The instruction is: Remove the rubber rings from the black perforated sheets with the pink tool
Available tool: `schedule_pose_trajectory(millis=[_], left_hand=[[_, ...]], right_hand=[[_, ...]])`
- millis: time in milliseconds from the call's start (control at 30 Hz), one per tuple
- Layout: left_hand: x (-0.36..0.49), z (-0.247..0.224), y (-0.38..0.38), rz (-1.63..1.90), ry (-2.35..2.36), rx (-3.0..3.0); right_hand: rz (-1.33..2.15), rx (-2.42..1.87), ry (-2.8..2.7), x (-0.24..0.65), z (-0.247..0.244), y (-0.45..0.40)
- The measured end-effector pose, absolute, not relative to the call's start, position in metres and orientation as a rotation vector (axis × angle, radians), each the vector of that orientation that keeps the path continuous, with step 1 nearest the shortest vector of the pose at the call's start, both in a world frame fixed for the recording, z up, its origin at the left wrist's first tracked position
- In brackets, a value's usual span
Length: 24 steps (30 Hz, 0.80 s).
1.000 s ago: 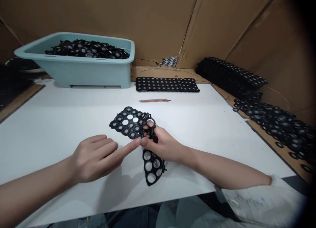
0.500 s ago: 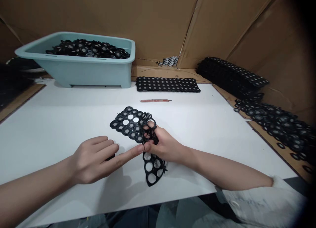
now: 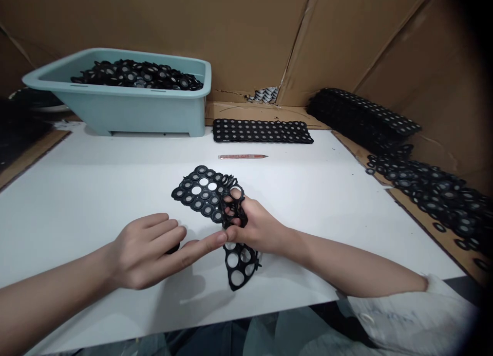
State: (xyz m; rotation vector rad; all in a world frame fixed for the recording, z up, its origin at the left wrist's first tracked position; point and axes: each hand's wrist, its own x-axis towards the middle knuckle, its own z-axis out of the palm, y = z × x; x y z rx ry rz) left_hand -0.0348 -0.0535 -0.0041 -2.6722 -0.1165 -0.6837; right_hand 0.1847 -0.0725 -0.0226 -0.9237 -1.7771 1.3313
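Note:
A black sheet of joined rings [image 3: 198,194] lies bent on the white table, its left part flat and most rings there filled with grey discs. My right hand [image 3: 256,225] is closed round its crumpled middle; the lower end, with open rings, hangs below the fingers. The index finger of my left hand [image 3: 154,248] points right and its tip touches my right thumb. The other left fingers are curled, and a small black piece [image 3: 173,248] shows under them, mostly hidden.
A blue tub [image 3: 146,112] full of black ringed pieces stands at the back left. Behind a red pencil [image 3: 242,156] lies a flat black strip [image 3: 262,131]. Stacked black sheets [image 3: 358,114] and loose black rings [image 3: 435,191] line the right side.
The small black piece shows slightly more under my left fingers. My left index fingertip has shifted very slightly right, onto my right thumb. My right hand and the sheet have hardly moved.

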Motion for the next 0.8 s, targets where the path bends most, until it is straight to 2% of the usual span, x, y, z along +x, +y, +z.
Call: schedule_pose_trajectory(millis=[800], left_hand=[[-0.0339,-0.0114,-0.0516,-0.655,-0.137,-2.700]], right_hand=[[1.400,-0.850,-1.701,0.1840,-0.0267,-0.0716]])
